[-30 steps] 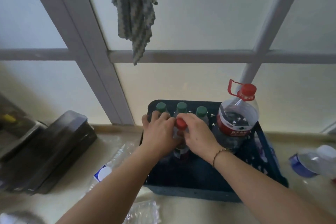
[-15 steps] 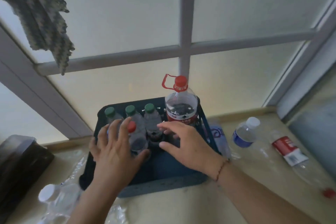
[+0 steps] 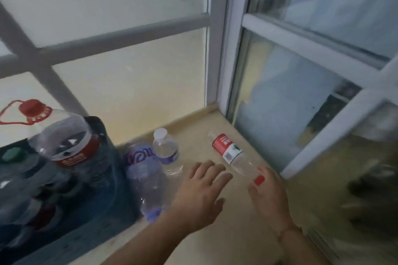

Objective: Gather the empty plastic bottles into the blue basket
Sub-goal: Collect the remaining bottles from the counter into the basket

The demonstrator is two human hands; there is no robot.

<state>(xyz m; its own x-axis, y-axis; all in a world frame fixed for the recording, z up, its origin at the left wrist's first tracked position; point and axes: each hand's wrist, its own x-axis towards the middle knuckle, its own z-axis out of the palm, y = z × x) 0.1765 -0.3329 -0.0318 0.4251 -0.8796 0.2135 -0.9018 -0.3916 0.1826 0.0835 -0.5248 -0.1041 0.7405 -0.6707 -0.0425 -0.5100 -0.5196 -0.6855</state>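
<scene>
Windowsill [image 3: 226,232], red-labelled bottle [image 3: 233,155], open hands

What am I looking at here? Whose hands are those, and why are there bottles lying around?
This picture comes from a camera worn on a person's head, so you see what they see, looking down at their own hands. There is no robot. The left hand and the right hand both reach out with loose fingers over a window ledge. Neither holds anything yet. The right hand is close to a clear bottle with a red label, lying on its side. Two more bottles lie nearby: a small one with a white cap and a bigger one with purple writing. On the left is the blue basket, already holding a big jug with a red cap and smaller bottles.
</scene>
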